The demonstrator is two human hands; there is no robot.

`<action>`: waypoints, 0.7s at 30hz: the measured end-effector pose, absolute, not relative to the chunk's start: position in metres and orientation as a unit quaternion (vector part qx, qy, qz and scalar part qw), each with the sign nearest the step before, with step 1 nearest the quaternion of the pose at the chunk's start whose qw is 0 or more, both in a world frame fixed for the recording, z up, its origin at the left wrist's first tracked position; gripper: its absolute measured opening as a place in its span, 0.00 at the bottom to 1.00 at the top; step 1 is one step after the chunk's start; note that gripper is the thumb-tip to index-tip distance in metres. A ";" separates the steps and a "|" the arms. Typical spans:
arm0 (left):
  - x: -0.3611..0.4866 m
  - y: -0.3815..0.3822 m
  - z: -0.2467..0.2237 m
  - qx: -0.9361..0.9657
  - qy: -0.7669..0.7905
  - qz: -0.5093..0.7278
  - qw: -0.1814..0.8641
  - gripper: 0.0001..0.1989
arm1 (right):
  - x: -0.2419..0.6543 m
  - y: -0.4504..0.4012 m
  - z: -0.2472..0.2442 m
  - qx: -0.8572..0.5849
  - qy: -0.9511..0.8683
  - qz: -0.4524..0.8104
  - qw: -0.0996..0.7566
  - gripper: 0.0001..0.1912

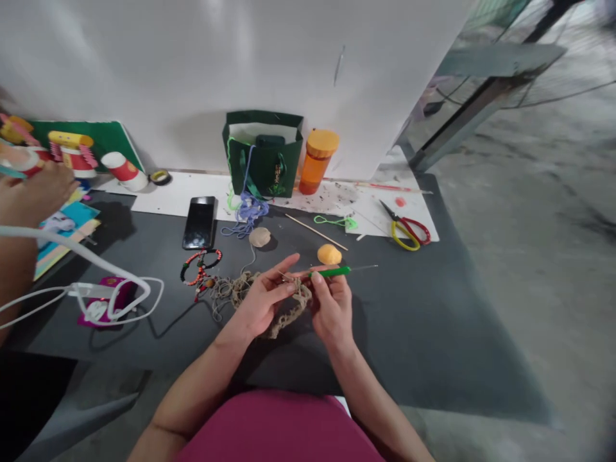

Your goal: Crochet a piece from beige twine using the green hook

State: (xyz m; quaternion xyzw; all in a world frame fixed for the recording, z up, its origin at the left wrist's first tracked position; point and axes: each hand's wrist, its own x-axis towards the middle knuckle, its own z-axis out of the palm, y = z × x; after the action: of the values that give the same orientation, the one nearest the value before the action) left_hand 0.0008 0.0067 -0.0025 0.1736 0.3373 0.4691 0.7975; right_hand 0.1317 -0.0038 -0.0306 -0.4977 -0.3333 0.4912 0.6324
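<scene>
Near the table's front edge, my left hand (262,300) pinches a strip of beige-brown crochet work (287,317), its lower end hanging in a loop between my hands. In my right hand (333,308) is a crochet hook (337,271) with a green handle; its thin metal shaft points right, and the end by the stitches is partly hidden by fingers. Loose brown yarn (224,295) lies tangled left of my left hand. A strand leads up toward a round pale object (260,237). Just beyond my right hand sits a small yellow-orange lump (329,255).
Behind stand a dark green paper bag (262,160) and an orange jar (315,163). Scissors (409,231) lie right, a wooden stick (315,231) in the middle. Left are a phone (199,222), beaded bracelets (199,266), a white cable (144,289) and another person's hand (45,189) near paper-cup figures.
</scene>
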 end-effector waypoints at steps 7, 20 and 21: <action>0.005 0.005 -0.005 0.209 0.385 0.535 0.722 0.29 | 0.132 -0.007 -0.022 -0.495 -0.509 0.336 0.619 0.03; 0.007 0.001 -0.004 0.171 0.362 0.512 0.760 0.50 | 0.127 -0.012 -0.032 -0.483 -0.421 0.341 0.687 0.01; 0.006 0.001 -0.004 0.169 0.363 0.511 0.761 0.51 | 0.127 -0.012 -0.032 -0.477 -0.415 0.353 0.690 0.01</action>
State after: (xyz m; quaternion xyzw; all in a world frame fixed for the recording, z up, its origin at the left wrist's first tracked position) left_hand 0.0058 0.0011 -0.0041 0.1688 0.3627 0.5105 0.7611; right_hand 0.1272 -0.0124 -0.0319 -0.4770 -0.4149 0.3526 0.6899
